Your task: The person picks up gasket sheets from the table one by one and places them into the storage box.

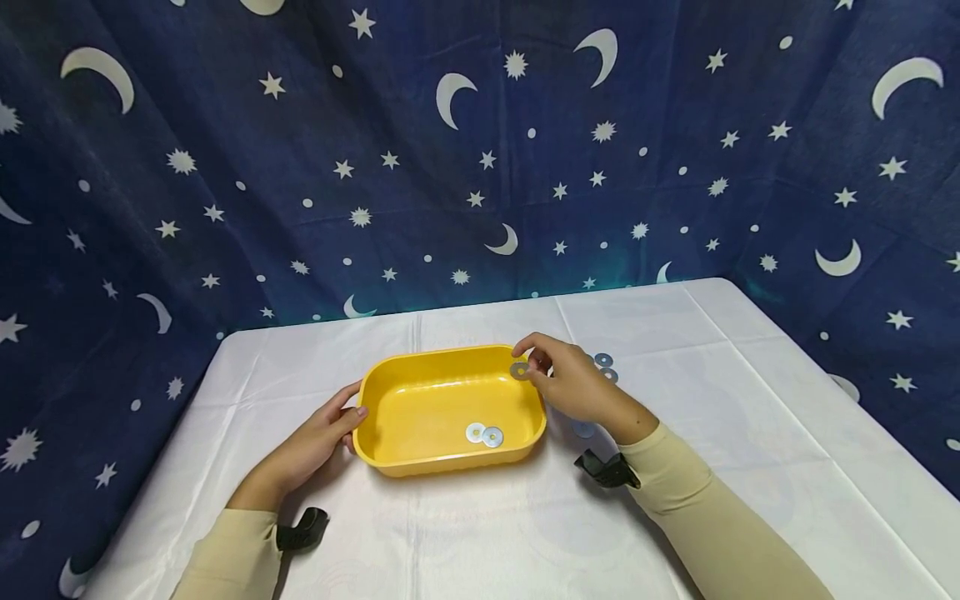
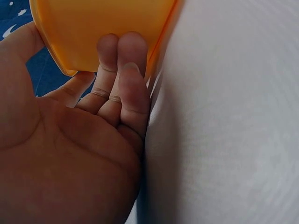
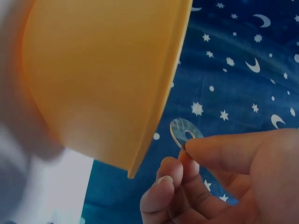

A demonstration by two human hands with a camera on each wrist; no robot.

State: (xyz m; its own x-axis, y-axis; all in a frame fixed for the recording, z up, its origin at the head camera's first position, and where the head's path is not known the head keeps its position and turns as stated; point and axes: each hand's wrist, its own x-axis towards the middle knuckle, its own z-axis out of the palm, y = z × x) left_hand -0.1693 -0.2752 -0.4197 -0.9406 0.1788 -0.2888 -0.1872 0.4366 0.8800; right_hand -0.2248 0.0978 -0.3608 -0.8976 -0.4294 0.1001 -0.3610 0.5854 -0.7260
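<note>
A yellow plastic tub (image 1: 435, 408) with rounded corners stands on the white table. My left hand (image 1: 318, 437) grips its left end, thumb over the rim and fingers against the outer wall, as the left wrist view also shows. Over the tub's far right corner, my right hand (image 1: 573, 379) pinches a flat metal washer (image 3: 186, 132) between thumb and fingers, above rim height. Inside the tub, two washers (image 1: 492, 437) lie overlapping near the front right. More washers (image 1: 603, 360) lie on the cloth to the right, partly hidden behind my right hand and wrist.
White cloth covers the table (image 1: 750, 467). A dark blue curtain (image 1: 420, 200) with moons and stars hangs behind it and at both sides. Black wrist mounts (image 1: 303, 529) sit at both sleeves. One more washer (image 1: 583, 429) lies close to the tub's right end, below my right wrist.
</note>
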